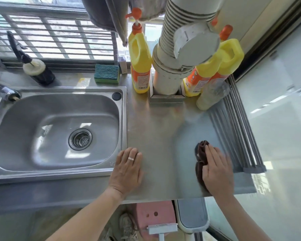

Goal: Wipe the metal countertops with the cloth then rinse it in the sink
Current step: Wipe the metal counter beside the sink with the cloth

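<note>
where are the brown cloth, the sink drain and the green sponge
brown cloth (200, 150): head view, on its bunched upper fold beside the fingers.
sink drain (80, 139): head view, on the strainer's centre.
green sponge (106, 73): head view, on its teal scouring top.

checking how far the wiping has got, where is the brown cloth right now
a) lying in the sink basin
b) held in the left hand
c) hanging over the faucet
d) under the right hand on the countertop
d: the brown cloth lies on the countertop with the right hand pressed flat on it, while the left hand rests bare beside the sink.
</note>
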